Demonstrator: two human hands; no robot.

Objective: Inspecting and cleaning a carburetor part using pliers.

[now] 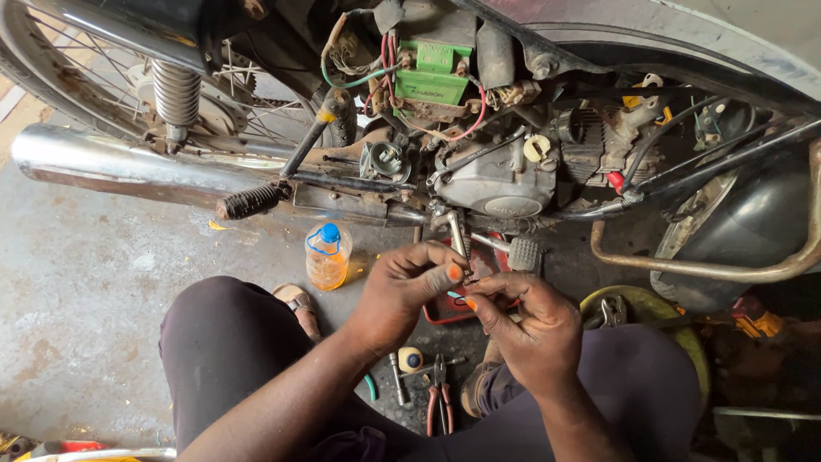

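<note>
My left hand (402,287) and my right hand (526,329) meet in front of my knees, fingertips pinched together on a small thin part (458,298) that I cannot make out clearly. Both thumbnails are orange. The hands hover just below the motorcycle engine (500,175) and its footpeg (523,253). A red tray (445,312) lies on the floor behind my hands, mostly hidden by them.
A plastic bottle of amber liquid with a blue cap (327,257) stands on the concrete floor left of my hands. Red-handled pliers (440,398) and a socket tool (398,381) lie between my feet. The chrome exhaust (111,162) runs left; a green battery (432,73) sits above.
</note>
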